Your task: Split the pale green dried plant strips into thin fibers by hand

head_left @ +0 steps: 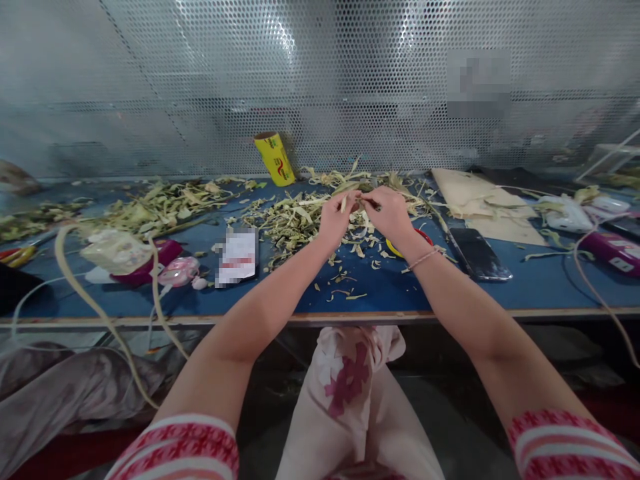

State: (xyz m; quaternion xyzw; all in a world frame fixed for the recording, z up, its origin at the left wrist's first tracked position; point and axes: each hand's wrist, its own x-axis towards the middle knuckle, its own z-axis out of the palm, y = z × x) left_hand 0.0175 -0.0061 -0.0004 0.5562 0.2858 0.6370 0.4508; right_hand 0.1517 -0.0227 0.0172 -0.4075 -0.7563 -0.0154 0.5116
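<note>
My left hand (336,217) and my right hand (389,210) meet over the table, fingertips pinched together. Between them is a small piece of dried plant (360,201), mostly covered by the fingers. A pale strip shows at the left fingers. Just beneath and behind both hands spreads a loose heap of dried, greenish-yellow plant pieces (295,223). Beside my right wrist, partly hidden by it, lies something with red and yellow loops (395,249), perhaps scissor handles.
On the blue table (310,303) stand a tilted yellow tube (275,159), a phone (479,253), a pale card (239,257) and brown cardboard (480,193). Another plant heap (165,203) lies left. Cables (95,303) hang over the front edge. A perforated metal panel (325,87) rises behind.
</note>
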